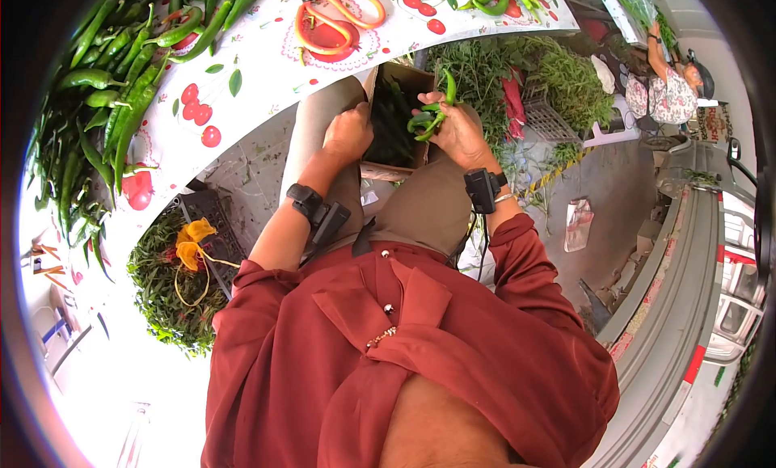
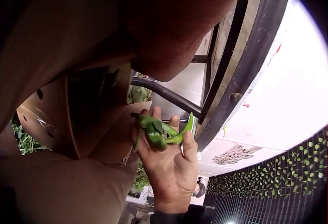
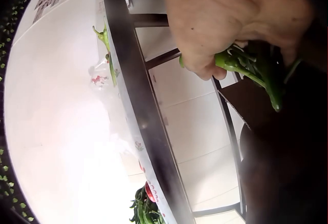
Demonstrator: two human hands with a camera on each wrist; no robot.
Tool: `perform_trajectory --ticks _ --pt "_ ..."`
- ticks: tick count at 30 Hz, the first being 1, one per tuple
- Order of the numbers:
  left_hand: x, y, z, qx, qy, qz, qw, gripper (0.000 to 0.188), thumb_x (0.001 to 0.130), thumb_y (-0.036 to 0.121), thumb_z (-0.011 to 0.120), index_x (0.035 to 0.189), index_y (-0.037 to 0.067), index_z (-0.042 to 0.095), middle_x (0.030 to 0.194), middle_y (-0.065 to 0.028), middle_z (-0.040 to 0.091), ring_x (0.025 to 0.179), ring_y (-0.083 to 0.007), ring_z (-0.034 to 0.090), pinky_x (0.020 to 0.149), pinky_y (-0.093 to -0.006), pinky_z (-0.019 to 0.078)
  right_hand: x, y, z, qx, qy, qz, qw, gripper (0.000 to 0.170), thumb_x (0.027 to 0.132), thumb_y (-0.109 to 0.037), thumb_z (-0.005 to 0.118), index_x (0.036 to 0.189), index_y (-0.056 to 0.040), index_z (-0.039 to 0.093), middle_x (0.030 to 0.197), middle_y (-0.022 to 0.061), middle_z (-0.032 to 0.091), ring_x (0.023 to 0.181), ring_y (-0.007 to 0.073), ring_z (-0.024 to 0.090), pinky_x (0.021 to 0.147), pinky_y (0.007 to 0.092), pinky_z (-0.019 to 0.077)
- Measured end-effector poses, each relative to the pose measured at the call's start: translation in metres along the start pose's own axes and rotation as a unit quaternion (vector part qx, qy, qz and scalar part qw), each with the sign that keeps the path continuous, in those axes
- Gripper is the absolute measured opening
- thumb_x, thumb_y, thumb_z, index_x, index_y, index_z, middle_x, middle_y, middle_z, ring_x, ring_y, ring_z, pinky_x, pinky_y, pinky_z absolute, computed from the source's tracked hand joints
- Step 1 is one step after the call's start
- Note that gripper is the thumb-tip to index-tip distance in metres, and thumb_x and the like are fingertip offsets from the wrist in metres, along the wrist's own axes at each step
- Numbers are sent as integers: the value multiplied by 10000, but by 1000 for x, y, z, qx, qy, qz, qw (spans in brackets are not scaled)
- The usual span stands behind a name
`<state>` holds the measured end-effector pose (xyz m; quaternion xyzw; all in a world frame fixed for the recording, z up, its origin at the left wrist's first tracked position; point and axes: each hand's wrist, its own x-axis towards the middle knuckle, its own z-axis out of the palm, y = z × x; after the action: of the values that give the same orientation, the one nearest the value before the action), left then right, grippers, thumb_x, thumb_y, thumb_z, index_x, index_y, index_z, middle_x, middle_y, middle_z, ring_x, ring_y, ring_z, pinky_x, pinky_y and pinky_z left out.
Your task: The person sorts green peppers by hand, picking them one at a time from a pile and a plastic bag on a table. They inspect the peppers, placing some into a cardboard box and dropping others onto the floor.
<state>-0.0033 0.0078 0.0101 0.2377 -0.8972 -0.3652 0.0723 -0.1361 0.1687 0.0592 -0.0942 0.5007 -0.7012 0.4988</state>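
Several green peppers [image 1: 426,122] lie across the curled fingers of my right hand [image 1: 462,137], over the right side of an open cardboard box [image 1: 420,78]. In the left wrist view the palm faces up and the fingertips show beyond the peppers [image 2: 154,133]. A pepper tip hangs below the hand in the right wrist view. My left hand [image 1: 349,132] is at the box's left edge, above the knee, its fingers curled in. Nothing shows in it, and its inner side is hidden. Dark green peppers [image 1: 392,124] lie in the shaded box between the legs.
A cherry-print tablecloth [image 1: 242,80] covers the table ahead, with a big heap of long green peppers [image 1: 97,88] at left and orange-handled scissors [image 1: 339,19]. Leafy greens [image 1: 566,80] and a crate [image 1: 551,119] stand right. Another person [image 1: 671,92] is at the far right.
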Motion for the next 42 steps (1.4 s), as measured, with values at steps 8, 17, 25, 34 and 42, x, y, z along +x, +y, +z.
perform_trajectory --ticks 8,17,25,34,42 --pt "1 1 -1 -1 -10 -15 1000 150 757 97 437 856 -12 465 770 -262 575 748 -406 561 702 -476 444 1 -2 -4 -81 22 11 996 195 862 -249 457 979 -109 524 1022 41 548 880 176 543 761 331 428" --pt "1 -1 1 14 -7 6 1000 149 754 93 447 862 -9 461 766 -259 575 747 -402 563 690 -474 449 -2 -3 2 -54 38 -30 997 232 850 -269 470 923 -63 547 948 75 589 656 100 496 565 236 381" --pt "0 -2 2 -4 -4 2 1000 192 748 83 460 912 -16 476 767 -260 576 740 -399 567 698 -467 454 -10 -41 -19 39 105 -93 989 218 837 -260 501 870 -50 547 854 41 575 621 77 464 477 195 340" --pt "-1 0 0 -6 -8 -4 1000 193 762 92 431 920 -10 472 769 -261 576 738 -401 567 685 -475 451 -21 -56 -4 8 117 -43 992 271 826 -335 515 771 -70 531 674 -21 467 505 54 393 436 184 304" --pt "-1 -3 4 5 -3 2 1000 180 756 96 432 900 -7 463 754 -253 579 730 -402 566 679 -476 450 -20 -119 53 -106 18 -134 985 265 845 -271 511 721 -37 519 565 -16 436 443 46 379 394 179 283"
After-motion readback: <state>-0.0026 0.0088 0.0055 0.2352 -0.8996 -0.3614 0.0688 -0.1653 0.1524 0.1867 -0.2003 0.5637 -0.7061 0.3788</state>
